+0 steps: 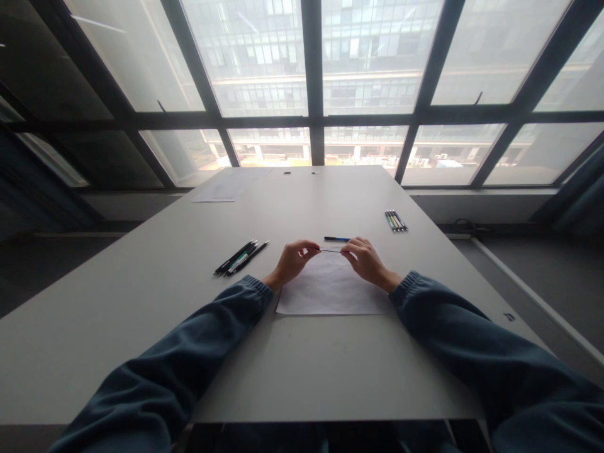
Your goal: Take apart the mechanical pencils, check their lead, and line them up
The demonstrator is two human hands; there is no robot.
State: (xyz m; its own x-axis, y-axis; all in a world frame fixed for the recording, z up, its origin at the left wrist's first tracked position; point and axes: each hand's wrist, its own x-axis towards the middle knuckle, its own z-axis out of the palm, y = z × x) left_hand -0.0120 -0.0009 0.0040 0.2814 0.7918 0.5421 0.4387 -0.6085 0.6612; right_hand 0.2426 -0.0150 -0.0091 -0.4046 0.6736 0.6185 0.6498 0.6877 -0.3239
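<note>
Above the far part of a white paper sheet, both hands pinch a thin dark pen refill that runs level between them. My left hand closes its thumb and fingers on the left end. At the other end, my right hand grips with thumb and fingertips; both tips of the refill are hidden by fingers. Just beyond my right hand lies a dark pen with a blue part, partly covered by that hand. Left of my left hand rests a bunch of several black pens, with green and white among them.
Several pens lie side by side near the right edge of the white table. More paper is at the far left, and two small dark items sit near the far edge. Large windows rise beyond the table.
</note>
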